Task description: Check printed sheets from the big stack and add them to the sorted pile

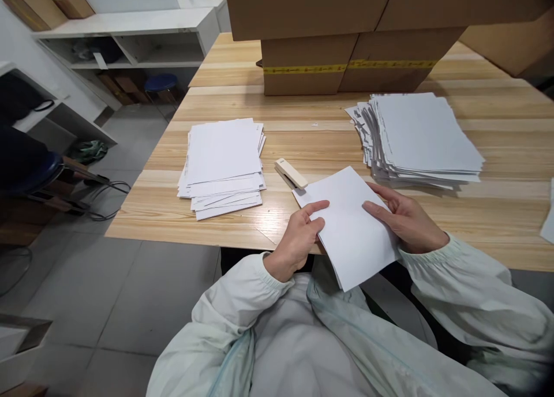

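Note:
Both my hands hold a thin set of white paper sheets (352, 229) over the table's front edge, tilted toward me. My left hand (298, 235) pinches its left side, with thumb and forefinger lying on top. On the right side, my right hand (400, 215) grips the sheets with the thumb above and the fingers partly hidden beneath. A cream stapler (291, 173) lies just beyond the sheets' far left corner. To the left is a stack of white papers (223, 154). Farther right sits a taller, uneven stack of papers (426, 134).
Large cardboard boxes (303, 65) with yellow tape stand at the back of the wooden table (303, 137). Another white sheet (549, 215) shows at the right edge. A white shelf (130, 22) and a blue stool (160, 82) are beyond the table at left.

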Demonstrator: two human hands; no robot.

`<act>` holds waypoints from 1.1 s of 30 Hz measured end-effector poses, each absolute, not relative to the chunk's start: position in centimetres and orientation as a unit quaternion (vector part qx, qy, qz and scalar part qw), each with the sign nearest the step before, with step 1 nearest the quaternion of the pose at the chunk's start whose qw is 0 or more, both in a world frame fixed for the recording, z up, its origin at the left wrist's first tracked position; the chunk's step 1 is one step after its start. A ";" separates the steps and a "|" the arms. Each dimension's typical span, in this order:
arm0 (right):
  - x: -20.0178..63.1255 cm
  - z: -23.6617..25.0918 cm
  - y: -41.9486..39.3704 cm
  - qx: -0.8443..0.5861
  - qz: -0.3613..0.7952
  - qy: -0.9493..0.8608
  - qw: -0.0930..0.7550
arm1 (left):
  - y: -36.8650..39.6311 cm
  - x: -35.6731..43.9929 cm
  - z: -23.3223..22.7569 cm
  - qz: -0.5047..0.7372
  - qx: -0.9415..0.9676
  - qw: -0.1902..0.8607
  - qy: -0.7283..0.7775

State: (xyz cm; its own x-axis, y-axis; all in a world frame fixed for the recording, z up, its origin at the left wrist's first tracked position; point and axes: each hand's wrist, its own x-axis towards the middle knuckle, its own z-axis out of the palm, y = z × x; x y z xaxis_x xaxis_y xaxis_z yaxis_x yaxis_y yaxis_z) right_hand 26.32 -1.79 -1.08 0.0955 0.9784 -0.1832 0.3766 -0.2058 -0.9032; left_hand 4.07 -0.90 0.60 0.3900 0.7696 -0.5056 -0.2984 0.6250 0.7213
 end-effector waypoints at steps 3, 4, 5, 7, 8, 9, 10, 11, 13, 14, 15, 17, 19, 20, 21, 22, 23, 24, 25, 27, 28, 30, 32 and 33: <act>26.8 1.3 -2.2 -0.712 0.133 -0.657 0.210 | -0.5 4.0 0.6 0.337 0.272 0.788 0.438; 26.9 2.6 -2.4 -0.714 0.019 -0.681 0.161 | -0.3 3.9 0.6 0.335 0.270 0.789 0.438; 26.9 4.1 -2.4 -0.699 -0.078 -0.700 0.124 | -0.3 3.9 0.7 0.333 0.268 0.791 0.438; 26.5 7.1 -1.8 -0.631 -0.191 -0.744 0.107 | -0.2 3.8 0.7 0.333 0.264 0.794 0.436; 25.9 8.4 -1.1 -0.583 -0.198 -0.779 0.120 | -0.1 3.8 0.8 0.333 0.261 0.795 0.434; 25.1 9.3 0.0 -0.531 -0.178 -0.817 0.141 | -0.1 3.8 0.8 0.335 0.259 0.796 0.433; 24.1 9.8 1.4 -0.479 -0.140 -0.851 0.163 | -0.1 3.9 0.8 0.338 0.255 0.796 0.431; 22.9 9.8 3.0 -0.432 -0.087 -0.879 0.180 | -0.1 3.9 0.8 0.343 0.252 0.796 0.430; 20.0 8.6 6.6 -0.376 -0.014 -0.903 0.208 | -0.1 4.1 0.7 0.355 0.243 0.793 0.433; 18.5 7.5 8.4 -0.363 0.003 -0.906 0.218 | -0.1 4.1 0.7 0.359 0.239 0.791 0.435; 17.1 6.2 10.0 -0.361 0.017 -0.904 0.228 | 0.0 4.2 0.7 0.361 0.237 0.789 0.437; 14.5 3.6 12.7 -0.348 0.033 -0.905 0.244 | 0.0 4.3 0.6 0.361 0.238 0.788 0.439; 12.7 1.3 14.2 -0.338 0.038 -0.906 0.252 | 0.1 4.3 0.5 0.358 0.241 0.790 0.436; 12.1 0.4 14.6 -0.337 0.039 -0.906 0.253 | 0.2 4.3 0.5 0.357 0.242 0.791 0.434; 11.6 -0.4 14.7 -0.341 0.039 -0.905 0.251 | 0.2 4.3 0.4 0.356 0.242 0.793 0.431; 11.3 -1.1 14.7 -0.348 0.038 -0.904 0.247 | 0.3 4.3 0.4 0.356 0.242 0.795 0.428; 11.1 -1.6 14.5 -0.357 0.036 -0.902 0.242 | 0.3 4.3 0.3 0.356 0.242 0.796 0.426; 10.9 -2.0 14.4 -0.366 0.033 -0.899 0.238 | 0.3 4.3 0.3 0.358 0.242 0.796 0.424; 10.8 -2.4 14.2 -0.375 0.029 -0.897 0.234 | 0.4 4.3 0.3 0.359 0.242 0.796 0.422; 10.7 -2.6 14.0 -0.390 0.022 -0.890 0.236 | 0.5 4.4 0.3 0.361 0.241 0.795 0.423; 10.6 -2.5 14.0 -0.395 0.022 -0.886 0.243 | 0.5 4.4 0.2 0.360 0.240 0.795 0.424; 10.8 -1.7 13.9 -0.396 0.028 -0.879 0.265 | 0.4 4.4 0.3 0.358 0.243 0.795 0.425; 11.7 0.2 13.4 -0.388 0.033 -0.872 0.297 | -0.1 4.2 0.4 0.351 0.256 0.797 0.420; 12.5 1.4 12.8 -0.390 0.036 -0.867 0.310 | -0.5 4.0 0.5 0.345 0.268 0.798 0.416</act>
State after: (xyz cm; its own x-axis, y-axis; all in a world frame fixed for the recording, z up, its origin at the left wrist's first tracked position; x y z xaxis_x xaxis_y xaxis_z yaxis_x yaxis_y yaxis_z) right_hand 12.54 12.84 1.42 -0.5044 0.6975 0.5090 0.6534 0.6937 -0.3031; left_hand 4.02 -0.49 0.48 0.4166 0.7731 -0.4782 -0.3269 0.6183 0.7147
